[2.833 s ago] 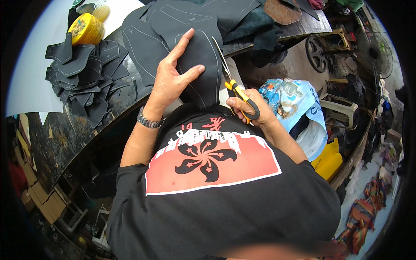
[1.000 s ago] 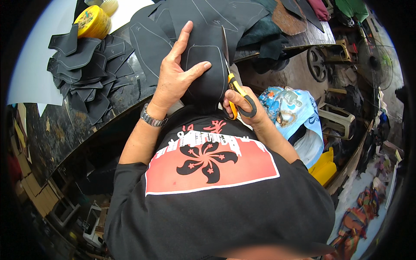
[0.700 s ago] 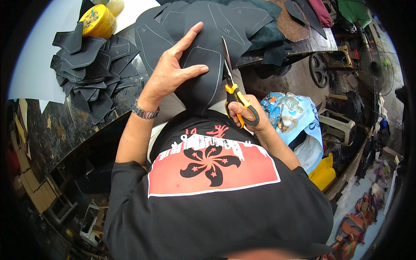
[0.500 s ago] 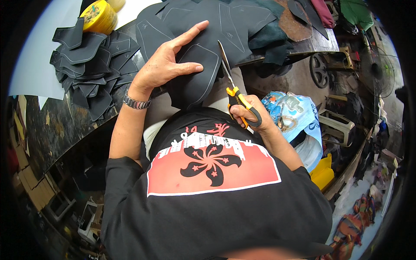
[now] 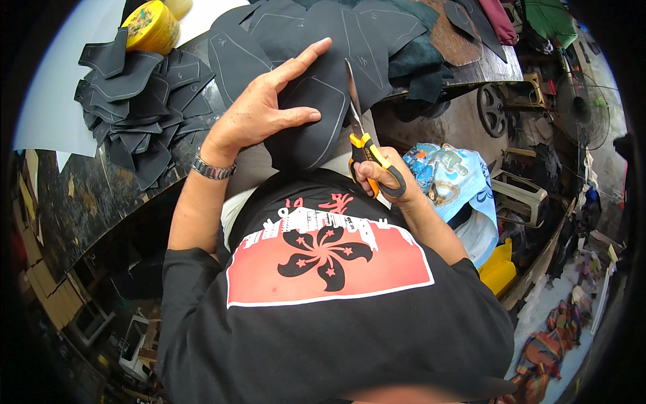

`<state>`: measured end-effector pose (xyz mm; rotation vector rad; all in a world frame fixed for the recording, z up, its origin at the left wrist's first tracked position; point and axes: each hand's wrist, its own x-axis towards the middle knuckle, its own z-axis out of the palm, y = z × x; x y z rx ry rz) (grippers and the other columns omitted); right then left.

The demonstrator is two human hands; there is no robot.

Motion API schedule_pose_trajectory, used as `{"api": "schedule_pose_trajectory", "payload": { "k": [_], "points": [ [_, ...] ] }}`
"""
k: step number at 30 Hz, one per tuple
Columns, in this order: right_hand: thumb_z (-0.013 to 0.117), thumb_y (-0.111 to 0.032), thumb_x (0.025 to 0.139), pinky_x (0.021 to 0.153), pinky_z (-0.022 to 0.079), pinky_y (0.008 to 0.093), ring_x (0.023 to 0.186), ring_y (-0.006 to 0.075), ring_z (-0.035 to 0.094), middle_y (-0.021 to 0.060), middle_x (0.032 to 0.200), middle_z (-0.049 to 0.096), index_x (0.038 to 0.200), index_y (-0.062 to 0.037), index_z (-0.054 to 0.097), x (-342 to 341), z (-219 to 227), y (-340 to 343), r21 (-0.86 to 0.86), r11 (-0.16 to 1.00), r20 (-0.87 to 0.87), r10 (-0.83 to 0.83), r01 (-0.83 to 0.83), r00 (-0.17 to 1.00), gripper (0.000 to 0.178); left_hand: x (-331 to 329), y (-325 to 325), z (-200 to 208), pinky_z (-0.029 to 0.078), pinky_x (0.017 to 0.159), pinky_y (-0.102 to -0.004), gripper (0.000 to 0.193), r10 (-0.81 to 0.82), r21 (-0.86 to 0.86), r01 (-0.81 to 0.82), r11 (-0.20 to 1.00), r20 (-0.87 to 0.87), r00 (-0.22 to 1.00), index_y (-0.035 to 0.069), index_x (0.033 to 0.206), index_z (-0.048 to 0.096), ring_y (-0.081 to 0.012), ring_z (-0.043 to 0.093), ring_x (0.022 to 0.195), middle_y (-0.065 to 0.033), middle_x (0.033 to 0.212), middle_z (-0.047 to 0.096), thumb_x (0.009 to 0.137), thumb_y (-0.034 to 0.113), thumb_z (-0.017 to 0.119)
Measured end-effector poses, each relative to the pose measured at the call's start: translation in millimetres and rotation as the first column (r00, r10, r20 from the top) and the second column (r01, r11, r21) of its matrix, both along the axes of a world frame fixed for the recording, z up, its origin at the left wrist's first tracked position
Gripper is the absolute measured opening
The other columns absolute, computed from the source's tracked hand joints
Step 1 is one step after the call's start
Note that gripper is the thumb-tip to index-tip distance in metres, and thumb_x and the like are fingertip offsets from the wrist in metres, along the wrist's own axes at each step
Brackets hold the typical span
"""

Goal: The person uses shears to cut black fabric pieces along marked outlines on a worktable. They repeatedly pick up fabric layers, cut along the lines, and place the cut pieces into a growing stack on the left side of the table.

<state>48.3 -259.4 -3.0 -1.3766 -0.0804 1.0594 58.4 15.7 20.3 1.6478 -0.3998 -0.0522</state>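
My left hand [image 5: 272, 104] lies on a black sheet [image 5: 316, 138] of leather-like material with white outlines drawn on it. Its thumb and forefinger are stretched wide apart; the other fingers are hidden. Part of the sheet hangs over the table's near edge, above my lap. In my right hand [image 5: 385, 176] is a pair of scissors [image 5: 364, 141] with yellow and black handles. The blades point away from me, along the right side of the outlined, rounded part. Whether they touch the material I cannot tell.
Cut black pieces [image 5: 138, 94] are heaped at the left on the dark table [image 5: 87, 195]. Behind them stands a yellow tub [image 5: 153, 28]. Dark scraps [image 5: 417, 64] lie at the back right. A blue patterned bag [image 5: 457, 175], a stool [image 5: 521, 195] and a fan [image 5: 582, 111] are at the right.
My left hand and the part of the sheet under it have shifted slightly right. The scissors have turned a little, their tips now slightly farther away and to the right.
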Motion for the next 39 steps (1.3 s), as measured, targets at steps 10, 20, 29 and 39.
{"api": "schedule_pose_trajectory", "payload": {
  "k": [10, 20, 29, 39],
  "points": [
    [0.076, -0.030, 0.078, 0.040, 0.037, 0.0201, 0.043, 0.0069, 0.049, 0.0014, 0.056, 0.054, 0.073, -0.0019, 0.061, 15.3, 8.9, -8.9, -0.137, 0.972, 0.037, 0.197, -0.190, 0.980, 0.032, 13.4, 32.5, 0.7, 0.018, 0.117, -0.0318, 0.084, -0.228, -0.005, 0.228, 0.974, -0.059, 0.972, -0.002, 0.145, 0.033, -0.0198, 0.032, 0.140, -0.0116, 0.151, 0.035, 0.075, 0.016, 0.077],
    [0.068, -0.040, 0.087, 0.041, 0.041, 0.0225, 0.045, 0.0118, 0.053, 0.0045, 0.060, 0.054, 0.067, -0.0038, 0.057, 12.0, 5.3, 65.3, 0.184, 0.975, -0.157, -0.099, 0.127, 0.983, 0.043, -22.7, 22.9, -27.6, 0.045, 0.098, -0.0398, 0.046, 0.003, -0.574, -0.267, 0.774, -0.418, 0.908, 0.003, 0.133, 0.047, -0.0254, 0.048, 0.126, -0.0116, 0.133, 0.053, 0.091, 0.015, 0.060],
    [0.070, -0.036, 0.086, 0.042, 0.042, 0.0229, 0.047, 0.0110, 0.054, 0.0036, 0.058, 0.055, 0.067, -0.0055, 0.056, 2.6, -1.8, 92.7, 0.047, 0.999, -0.042, -0.025, 0.027, 0.999, 0.039, -7.1, -3.7, -41.1, 0.055, 0.090, -0.0353, 0.023, 0.334, -0.702, -0.634, 0.324, -0.542, 0.771, 0.002, 0.114, 0.060, -0.0206, 0.065, 0.101, -0.0095, 0.110, 0.066, 0.090, -0.001, 0.061],
    [0.071, -0.043, 0.084, 0.047, 0.044, 0.0233, 0.051, 0.0113, 0.054, 0.0026, 0.065, 0.055, 0.075, -0.0052, 0.058, 13.9, -5.0, 92.4, 0.058, 0.998, -0.089, 0.012, -0.007, 0.996, 0.041, -27.1, -12.0, -55.4, 0.054, 0.094, -0.0415, 0.016, 0.395, -0.692, -0.635, 0.344, -0.506, 0.766, 0.001, 0.108, 0.062, -0.0202, 0.064, 0.100, -0.0095, 0.107, 0.064, 0.092, -0.001, 0.057]
  ]
}}
